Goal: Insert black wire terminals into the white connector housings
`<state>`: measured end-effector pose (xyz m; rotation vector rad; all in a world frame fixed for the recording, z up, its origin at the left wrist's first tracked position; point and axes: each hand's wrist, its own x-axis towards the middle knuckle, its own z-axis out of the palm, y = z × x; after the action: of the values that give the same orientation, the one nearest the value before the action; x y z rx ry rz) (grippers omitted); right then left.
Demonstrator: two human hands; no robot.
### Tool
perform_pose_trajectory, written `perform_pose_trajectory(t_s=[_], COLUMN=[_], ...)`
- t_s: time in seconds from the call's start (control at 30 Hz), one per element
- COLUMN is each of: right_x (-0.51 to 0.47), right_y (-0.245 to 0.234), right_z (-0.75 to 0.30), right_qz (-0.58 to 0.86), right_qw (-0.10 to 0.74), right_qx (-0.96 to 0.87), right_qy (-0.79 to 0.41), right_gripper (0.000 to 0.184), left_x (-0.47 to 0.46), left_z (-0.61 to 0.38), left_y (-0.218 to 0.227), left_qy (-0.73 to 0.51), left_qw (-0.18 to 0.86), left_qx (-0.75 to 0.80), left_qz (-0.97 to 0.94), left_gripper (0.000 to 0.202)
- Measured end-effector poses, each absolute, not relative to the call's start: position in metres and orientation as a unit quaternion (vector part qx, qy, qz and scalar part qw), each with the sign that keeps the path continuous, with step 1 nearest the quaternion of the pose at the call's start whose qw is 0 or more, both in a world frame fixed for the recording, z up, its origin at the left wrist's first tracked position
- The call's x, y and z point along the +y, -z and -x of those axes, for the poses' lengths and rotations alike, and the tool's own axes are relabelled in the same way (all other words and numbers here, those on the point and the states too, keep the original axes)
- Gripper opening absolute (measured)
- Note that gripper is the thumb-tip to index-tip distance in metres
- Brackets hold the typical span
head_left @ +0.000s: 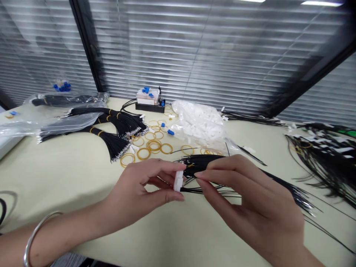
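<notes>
Between the thumb and fingers of my left hand (pixel 150 185) is a small white plastic connector housing (pixel 178 180), held upright. Several thin black wires (pixel 191 190) run from its right side, passing below my right hand (pixel 250 200). The thumb and forefinger of my right hand are pinched on a thin black wire just right of the housing; its tip is hard to make out. Behind both hands lies a bundle of black wires (pixel 203 162) with metal ends, reaching out to the right beneath my right hand.
Yellow rubber bands (pixel 152 145) lie scattered behind my hands. A clear bag of white housings (pixel 197 120) sits at the back, beside a black tray (pixel 150 107). Tied wire bundles (pixel 111 142) are on the left; wires with white connectors (pixel 330 159) pile up at right.
</notes>
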<state>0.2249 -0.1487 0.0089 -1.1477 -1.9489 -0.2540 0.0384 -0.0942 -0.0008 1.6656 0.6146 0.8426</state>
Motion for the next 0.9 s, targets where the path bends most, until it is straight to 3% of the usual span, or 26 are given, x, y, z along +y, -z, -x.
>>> perform_pose_trajectory(t_s=[0.13,0.37,0.9], right_x=[-0.15,-0.1532,-0.1537], right_y=[-0.0091,-0.0103,-0.0107], right_z=[-0.2258,-0.2242,-0.2248], right_qz=[0.454,0.46,0.466], right_qw=[0.393,0.396,0.358], right_qx=[-0.785,-0.782,-0.79], right_qy=[0.153,0.143,0.177], right_gripper=[0.01,0.009,0.011], left_x=[-0.0941,-0.0932,-0.0892], left_z=[-0.0398,-0.0414,-0.043], left_y=[0.0009,0.0033,0.0053], left_qy=[-0.346,-0.316,-0.306], left_qw=[0.592,0.686,0.742], left_qx=[0.252,0.248,0.232], left_qz=[-0.683,-0.607,-0.55], left_gripper=[0.033,0.033,0.034])
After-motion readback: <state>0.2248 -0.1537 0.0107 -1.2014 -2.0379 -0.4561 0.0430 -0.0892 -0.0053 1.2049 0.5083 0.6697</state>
